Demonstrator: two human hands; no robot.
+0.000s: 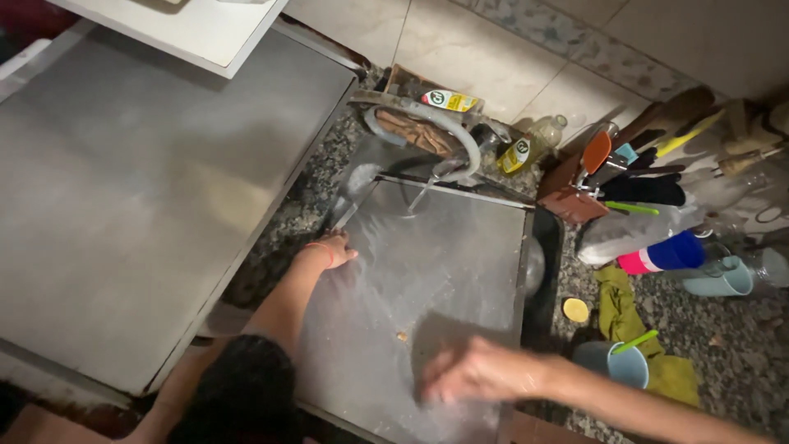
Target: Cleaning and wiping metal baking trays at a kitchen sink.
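A large flat metal sheet (444,255) lies over the sink, wet, under a thin stream of water from the curved tap (448,136). My left hand (333,247) grips the sheet's left edge. My right hand (472,370) is blurred and presses flat on the sheet's near right part, fingers closed together; I cannot make out anything in it. A small crumb (402,335) sits on the sheet between my hands.
A bigger metal sheet (148,197) leans at the left. On the granite counter at right stand a utensil holder (612,177), plastic cups (666,255), a green cloth (625,316), a grey cup (620,362) and two detergent bottles (526,148).
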